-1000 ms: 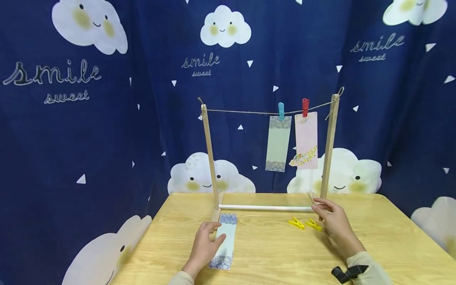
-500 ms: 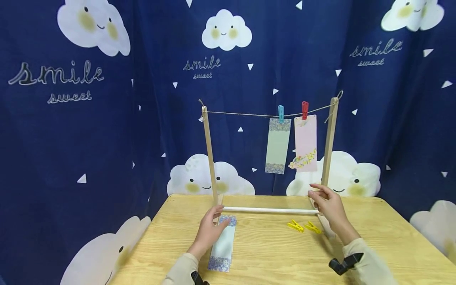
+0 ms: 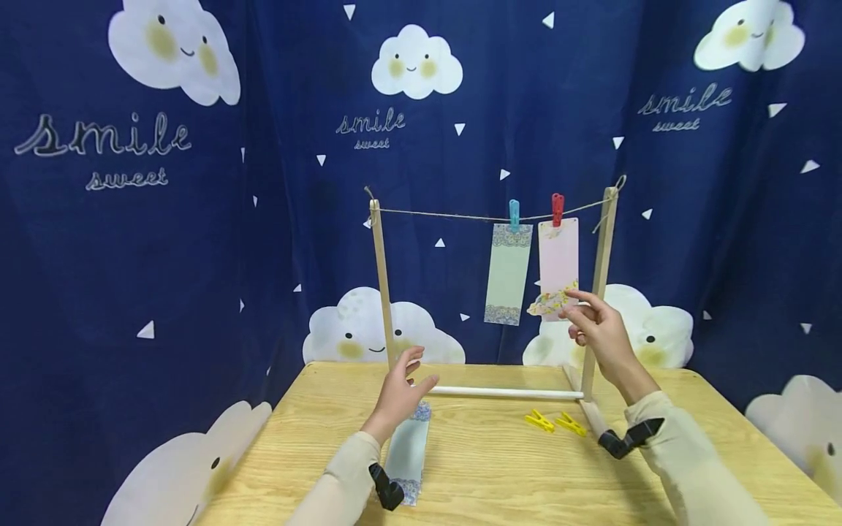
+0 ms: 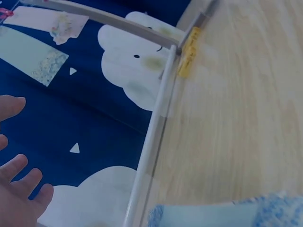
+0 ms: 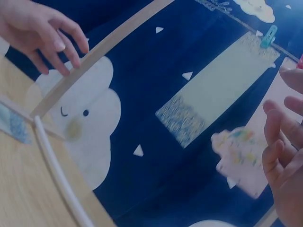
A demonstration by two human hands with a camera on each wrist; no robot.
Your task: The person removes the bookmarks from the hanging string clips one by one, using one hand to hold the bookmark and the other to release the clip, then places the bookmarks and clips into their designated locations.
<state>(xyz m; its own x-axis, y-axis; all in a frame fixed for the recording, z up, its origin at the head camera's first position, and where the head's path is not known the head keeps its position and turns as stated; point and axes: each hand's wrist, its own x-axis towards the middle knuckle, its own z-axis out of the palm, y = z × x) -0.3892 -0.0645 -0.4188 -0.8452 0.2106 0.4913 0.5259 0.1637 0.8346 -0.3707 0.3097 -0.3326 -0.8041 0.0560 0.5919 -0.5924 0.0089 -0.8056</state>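
Note:
My left hand point(image 3: 398, 394) is raised near the left post of a wooden frame, its fingers loosely spread and holding nothing. Below it a pale blue paper bookmark point(image 3: 408, 456) with lace-patterned ends lies on the table, partly covered by the wrist. My right hand point(image 3: 607, 340) is up by the right post, fingers bent loosely with nothing in them. Its fingertips overlap the bottom of a pink bookmark point(image 3: 558, 252) in the head view. That one hangs from a string point(image 3: 447, 215) under a red clothespin point(image 3: 558, 210). Beside it a blue clothespin point(image 3: 514, 212) holds a green bookmark point(image 3: 508, 274).
Two yellow clothespins point(image 3: 539, 420) lie on the wooden table point(image 3: 487, 467) in front of the right post point(image 3: 600, 292). A white rod point(image 3: 500, 393) joins the feet of the frame, whose left post point(image 3: 384, 277) leans slightly. A dark blue cloud-print curtain point(image 3: 263, 241) stands behind.
Both hands have risen from low near the table. The left moved up from the lying bookmark past the rod; the right rose along its post to the pink bookmark's lower end.

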